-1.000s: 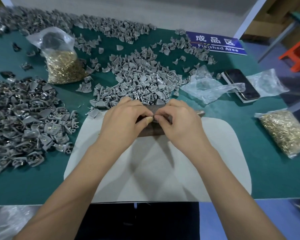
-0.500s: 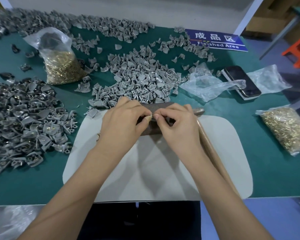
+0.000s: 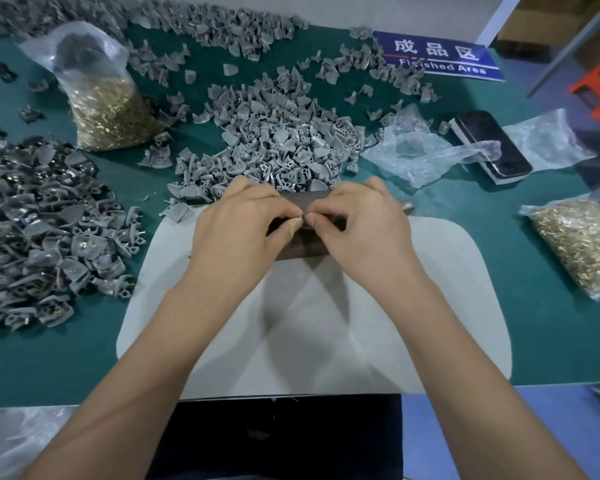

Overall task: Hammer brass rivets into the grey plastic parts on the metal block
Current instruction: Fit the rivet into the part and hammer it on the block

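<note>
A dark metal block [image 3: 302,251] lies at the far edge of a white mat [image 3: 326,334]. Both hands meet above it. My left hand [image 3: 236,226], with a plaster on the thumb, and my right hand [image 3: 364,226] pinch a small dark piece [image 3: 304,219] between thumbs and fingertips; it is mostly hidden, so I cannot tell part from rivet. A heap of plain grey plastic parts [image 3: 278,140] lies just behind the block. The metal hammer head [image 3: 408,206] pokes out right of my right hand.
A pile of grey parts with brass rivets [image 3: 42,237] fills the left. Bags of brass rivets stand at back left [image 3: 108,109] and lie at right [image 3: 582,244]. Crumpled clear bags [image 3: 420,154], a phone [image 3: 492,147] and a blue sign [image 3: 437,57] are at back right.
Both hands stay pinched together over the block. The wooden hammer handle that showed beside my right forearm half a second ago is now hidden.
</note>
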Motion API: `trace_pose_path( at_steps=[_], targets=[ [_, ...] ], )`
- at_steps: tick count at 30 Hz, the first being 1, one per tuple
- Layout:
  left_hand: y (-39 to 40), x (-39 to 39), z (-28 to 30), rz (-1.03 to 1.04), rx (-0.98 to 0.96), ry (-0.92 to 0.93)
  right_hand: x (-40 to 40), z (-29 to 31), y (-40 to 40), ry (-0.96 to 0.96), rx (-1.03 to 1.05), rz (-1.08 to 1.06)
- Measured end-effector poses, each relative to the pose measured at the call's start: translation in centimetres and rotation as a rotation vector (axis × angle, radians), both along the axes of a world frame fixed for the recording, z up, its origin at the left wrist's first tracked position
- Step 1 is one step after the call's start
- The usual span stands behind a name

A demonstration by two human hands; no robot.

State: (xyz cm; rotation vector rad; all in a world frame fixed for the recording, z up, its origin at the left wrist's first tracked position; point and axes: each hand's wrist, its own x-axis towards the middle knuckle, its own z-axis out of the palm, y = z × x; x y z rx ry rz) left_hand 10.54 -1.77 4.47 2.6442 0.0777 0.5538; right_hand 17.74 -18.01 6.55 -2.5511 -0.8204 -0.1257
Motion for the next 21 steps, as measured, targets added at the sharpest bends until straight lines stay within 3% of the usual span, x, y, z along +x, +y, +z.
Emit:
trace_pose_path(
  at_steps=[14,21],
  targets=[
    [0.31,0.29,0.76,-0.015,-0.037,0.076,-0.46,-0.31,-0.31,0.021,0.098,-0.013],
    [0.34,0.17,0.79,-0.012,-0.043,0.06,-0.18,0.18,0.0,0.122,0.117,-0.012]
  ],
)
